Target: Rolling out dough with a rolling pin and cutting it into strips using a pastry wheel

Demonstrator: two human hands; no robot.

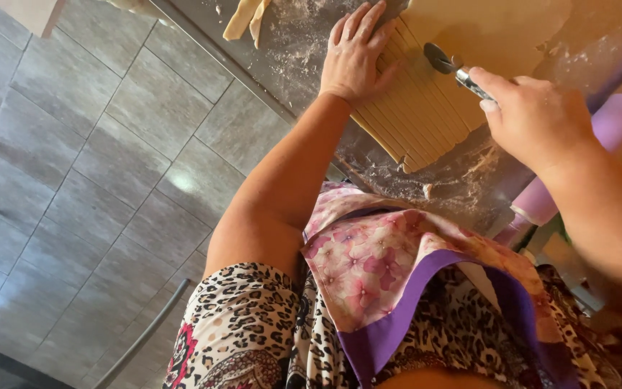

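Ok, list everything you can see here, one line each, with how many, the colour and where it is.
Dough sheet: one, pale tan, on the counter, near part cut into strips.
Wheel cutter: one, metal, on the dough.
Dough scraps: two strips, pale, top of the counter.
Counter: one, dark, floured.
Rolling pin: one, lilac, right edge.
Floor tiles: grey, left.
Apron: one, floral pink with purple trim.
Left hand: flat on the strips.
Right hand: gripping the cutter's handle.

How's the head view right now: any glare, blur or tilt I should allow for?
Head view: steeply tilted; a soft glare patch on the floor tiles; the right hand and pastry wheel slightly soft; the left hand on the cut dough evenly lit, sharper.
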